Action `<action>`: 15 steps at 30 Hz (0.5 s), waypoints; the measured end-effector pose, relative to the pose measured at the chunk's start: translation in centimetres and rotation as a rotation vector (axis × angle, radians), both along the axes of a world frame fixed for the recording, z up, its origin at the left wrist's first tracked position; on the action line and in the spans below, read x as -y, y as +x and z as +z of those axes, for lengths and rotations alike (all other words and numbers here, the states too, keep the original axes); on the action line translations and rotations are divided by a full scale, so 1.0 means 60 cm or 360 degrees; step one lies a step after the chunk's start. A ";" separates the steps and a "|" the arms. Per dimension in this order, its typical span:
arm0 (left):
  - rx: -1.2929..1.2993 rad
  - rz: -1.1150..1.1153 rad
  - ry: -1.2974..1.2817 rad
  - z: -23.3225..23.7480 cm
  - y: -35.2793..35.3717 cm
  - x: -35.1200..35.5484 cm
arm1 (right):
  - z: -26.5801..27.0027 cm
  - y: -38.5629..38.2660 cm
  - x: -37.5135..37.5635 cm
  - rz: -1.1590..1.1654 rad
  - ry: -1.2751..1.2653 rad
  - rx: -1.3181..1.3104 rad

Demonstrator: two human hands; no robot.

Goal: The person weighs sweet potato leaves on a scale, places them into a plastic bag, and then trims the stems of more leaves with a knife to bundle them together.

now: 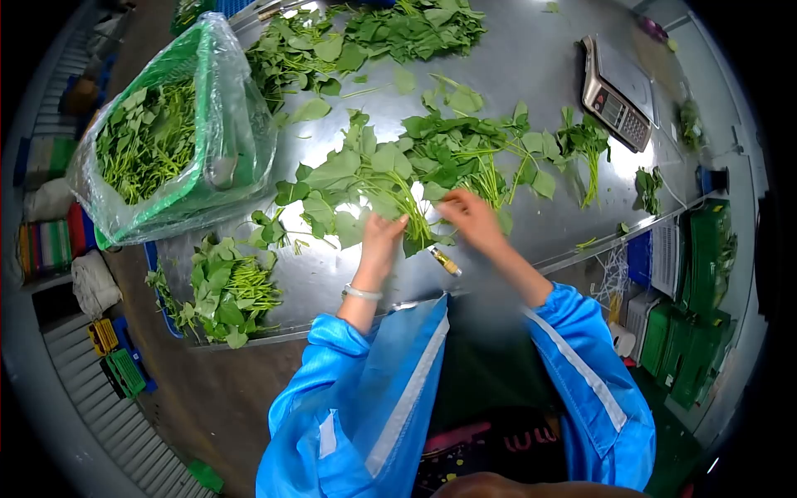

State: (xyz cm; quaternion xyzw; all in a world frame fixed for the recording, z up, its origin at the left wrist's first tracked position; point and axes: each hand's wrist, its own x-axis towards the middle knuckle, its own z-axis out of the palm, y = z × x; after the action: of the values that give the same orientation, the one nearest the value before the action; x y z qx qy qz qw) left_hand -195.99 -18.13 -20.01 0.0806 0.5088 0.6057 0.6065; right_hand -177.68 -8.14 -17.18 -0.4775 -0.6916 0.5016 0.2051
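My left hand [383,241], with a pale bangle at the wrist, is closed around the stems of a bunch of leafy greens [365,176] at the table's near side. The leaves fan out to the left and away from me. My right hand [475,219] is just right of the stems, its fingers drawn together; what they pinch, if anything, cannot be made out. Beyond it lies a larger heap of greens [452,148]. A small cylinder with a yellow label [446,261] lies on the metal table between my hands.
At left stands a plastic-lined green crate [199,158] holding greens. Another bunch [228,290] lies at the near left corner, and more greens [407,31] at the far side. A digital scale [618,95] stands at right. Green crates [685,332] are stacked beyond the right edge.
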 end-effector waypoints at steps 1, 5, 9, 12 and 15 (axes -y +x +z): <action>-0.0084 -0.0037 0.0145 0.021 0.005 -0.008 | 0.003 -0.031 0.015 0.0088 -0.0053 -0.0116; 0.0294 0.0166 0.0166 0.037 -0.003 -0.006 | -0.023 -0.073 0.018 0.0060 -0.0310 -0.0204; 0.0102 0.0119 0.0041 0.033 -0.004 -0.018 | -0.046 -0.078 0.022 0.0240 -0.0383 -0.0120; 0.0222 0.0238 0.0024 0.016 -0.008 -0.021 | -0.063 -0.084 0.025 0.0122 -0.0428 -0.0053; 0.0063 0.0608 -0.0055 0.012 -0.013 -0.016 | -0.057 -0.094 0.028 -0.0220 -0.0468 -0.0227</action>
State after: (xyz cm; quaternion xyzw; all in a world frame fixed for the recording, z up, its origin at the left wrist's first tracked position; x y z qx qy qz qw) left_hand -196.79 -17.18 -19.31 -0.0397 0.5131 0.7025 0.4916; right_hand -183.34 -9.80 -20.60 -0.5120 -0.5601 0.6146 0.2155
